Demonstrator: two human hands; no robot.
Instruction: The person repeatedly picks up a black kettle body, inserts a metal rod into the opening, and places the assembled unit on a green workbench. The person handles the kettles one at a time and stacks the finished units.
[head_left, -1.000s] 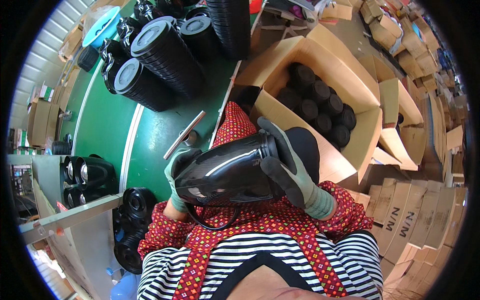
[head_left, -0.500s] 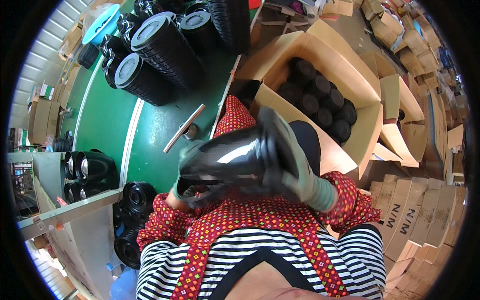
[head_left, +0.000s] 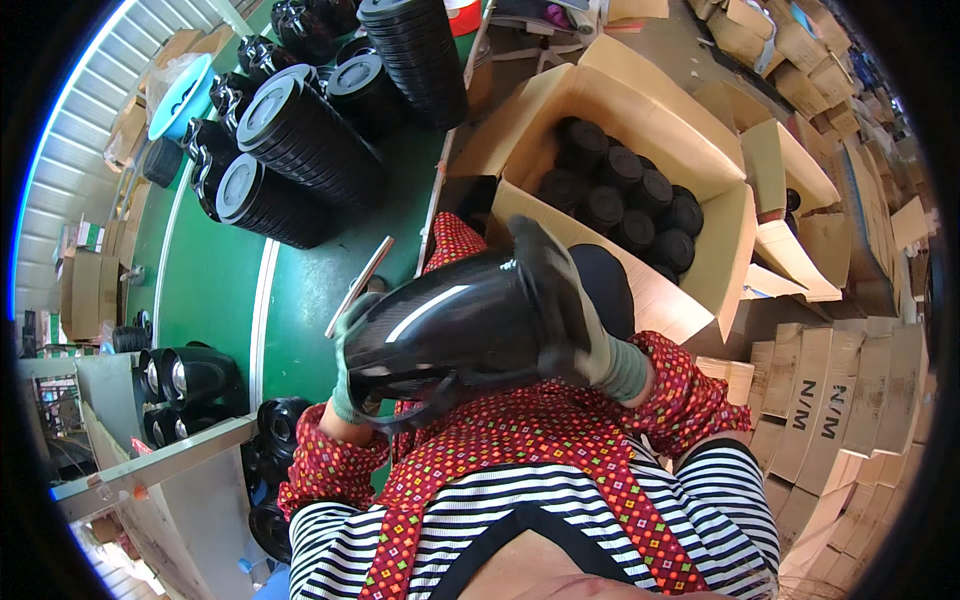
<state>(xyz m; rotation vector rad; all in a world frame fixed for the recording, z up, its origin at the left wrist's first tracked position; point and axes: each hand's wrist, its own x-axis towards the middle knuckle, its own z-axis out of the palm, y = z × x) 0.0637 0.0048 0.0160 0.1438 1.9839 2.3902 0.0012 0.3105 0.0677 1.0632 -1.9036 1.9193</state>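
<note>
A glossy black shell-like housing (head_left: pixel 460 325), rounded and tapering, lies sideways in front of my body, held up above my lap. My left hand (head_left: pixel 346 372), in a pale green glove, grips its left end by the open rim. At the wider right end, my right hand (head_left: pixel 590 330), gloved the same way with a dark smudged palm side, clasps the housing. Most fingers of both hands are hidden behind or under it. Past my left hand, a flat bar on a small stand (head_left: pixel 362 285) rises from the green worktable (head_left: pixel 205 300).
Tall stacks of black round lids or tubs (head_left: pixel 310 130) stand at the table's far end near a blue basin (head_left: pixel 182 98). An open carton (head_left: pixel 735 235) holding several black cylinders is at the right. Black housings (head_left: pixel 205 375) sit at the left; flattened cartons (head_left: pixel 810 400) lean at the lower right.
The housing, blurred before, is sharper and nearly steady, still between both hands. The view has shifted slightly, so the table stacks and cartons appear further left.
</note>
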